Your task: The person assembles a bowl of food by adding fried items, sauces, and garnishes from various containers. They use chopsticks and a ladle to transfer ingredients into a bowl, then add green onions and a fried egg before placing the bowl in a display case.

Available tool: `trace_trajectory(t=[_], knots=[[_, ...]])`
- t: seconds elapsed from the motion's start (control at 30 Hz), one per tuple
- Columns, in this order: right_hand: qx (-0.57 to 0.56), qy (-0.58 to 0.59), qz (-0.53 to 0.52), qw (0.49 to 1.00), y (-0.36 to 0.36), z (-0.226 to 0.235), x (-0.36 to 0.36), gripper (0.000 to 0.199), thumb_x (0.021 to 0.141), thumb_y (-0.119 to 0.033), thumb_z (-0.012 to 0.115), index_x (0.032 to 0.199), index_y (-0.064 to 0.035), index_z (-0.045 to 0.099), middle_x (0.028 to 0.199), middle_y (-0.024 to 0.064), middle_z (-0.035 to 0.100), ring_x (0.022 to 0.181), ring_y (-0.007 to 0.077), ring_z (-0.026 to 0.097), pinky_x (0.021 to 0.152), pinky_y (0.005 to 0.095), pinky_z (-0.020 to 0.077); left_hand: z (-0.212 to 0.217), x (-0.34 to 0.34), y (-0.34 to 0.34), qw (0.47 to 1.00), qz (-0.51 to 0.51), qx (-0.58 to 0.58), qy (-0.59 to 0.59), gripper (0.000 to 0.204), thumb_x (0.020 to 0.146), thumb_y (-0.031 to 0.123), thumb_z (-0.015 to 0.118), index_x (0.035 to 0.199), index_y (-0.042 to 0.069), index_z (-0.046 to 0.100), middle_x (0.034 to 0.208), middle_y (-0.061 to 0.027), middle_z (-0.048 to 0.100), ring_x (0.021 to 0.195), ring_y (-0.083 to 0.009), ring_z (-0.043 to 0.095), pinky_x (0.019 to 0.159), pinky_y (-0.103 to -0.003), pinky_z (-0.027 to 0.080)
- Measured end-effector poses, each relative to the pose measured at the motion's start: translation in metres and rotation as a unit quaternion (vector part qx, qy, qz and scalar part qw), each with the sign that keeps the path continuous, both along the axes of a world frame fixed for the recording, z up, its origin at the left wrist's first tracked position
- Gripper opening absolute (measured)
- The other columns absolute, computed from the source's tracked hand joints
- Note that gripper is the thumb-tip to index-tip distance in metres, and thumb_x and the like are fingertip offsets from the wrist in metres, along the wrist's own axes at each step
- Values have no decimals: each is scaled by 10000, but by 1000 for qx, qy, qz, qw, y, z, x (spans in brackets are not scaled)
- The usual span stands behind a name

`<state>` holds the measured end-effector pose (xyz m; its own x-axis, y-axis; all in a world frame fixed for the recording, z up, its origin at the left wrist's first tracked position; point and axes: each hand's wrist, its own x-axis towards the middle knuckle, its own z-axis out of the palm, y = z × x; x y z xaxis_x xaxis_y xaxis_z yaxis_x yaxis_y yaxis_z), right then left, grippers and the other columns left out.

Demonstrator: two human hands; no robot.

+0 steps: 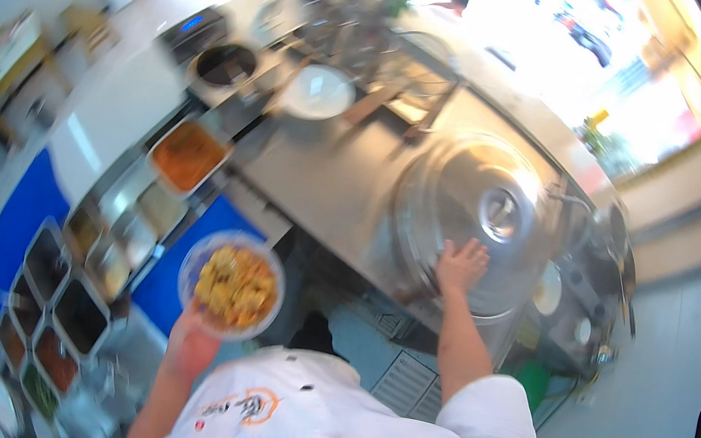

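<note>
Two hands are busy in the head view: the left hand (193,343) cups a clear bowl (232,283) of yellow food from beneath, off the counter's near edge, likely light but slippery. The right hand (461,267) lies flat, fingers spread, on the steel dome lid (479,209), probably heavy; best gripped at its knob (500,213).

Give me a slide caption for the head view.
Left hand holds a bowl of yellow food; right hand rests on a big steel lid.
</note>
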<state>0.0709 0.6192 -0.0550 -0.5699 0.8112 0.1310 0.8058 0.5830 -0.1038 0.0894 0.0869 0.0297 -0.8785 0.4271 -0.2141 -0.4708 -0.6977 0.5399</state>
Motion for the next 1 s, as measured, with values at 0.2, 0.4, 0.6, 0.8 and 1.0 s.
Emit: trace_trajectory(t=[0.2,0.4,0.6,0.8,1.0], knots=[[-60,-58,76,994,7,0,30,831,986,-582,526,1514,48,407,1553,336,382,1446,493,353,1217,533,263,-9,15,-24,998,43,47,8,863,855,175,728,1586,53,286,1583,-146,419,1457,-311,426,1204,-492,360],[-62,-207,165,962,19,21,7,756,963,-618,509,1158,81,722,1258,340,645,1218,445,598,1015,517,468,-9,48,-22,988,136,78,-3,819,871,234,746,1565,63,345,1567,-122,448,1460,-282,415,1222,-475,326],[-138,50,471,870,-94,8,-41,460,884,-144,693,1267,61,544,1258,258,548,1167,407,538,1034,492,434,-18,131,-26,937,285,203,-16,775,880,199,711,1564,140,352,1586,-103,406,1471,-282,395,1217,-480,334],[-372,25,730,572,-386,72,-58,460,894,-66,722,1331,-31,579,1160,170,647,1013,269,687,833,347,568,-5,217,-63,883,467,43,28,810,873,248,685,1594,188,320,1598,-132,382,1474,-307,380,1223,-483,308],[-283,16,885,369,-611,77,0,511,870,-178,764,1329,-62,571,997,131,677,837,298,681,740,394,556,-10,301,-136,795,604,-56,5,772,887,219,658,1571,66,333,1580,-141,423,1466,-301,409,1228,-480,313]])
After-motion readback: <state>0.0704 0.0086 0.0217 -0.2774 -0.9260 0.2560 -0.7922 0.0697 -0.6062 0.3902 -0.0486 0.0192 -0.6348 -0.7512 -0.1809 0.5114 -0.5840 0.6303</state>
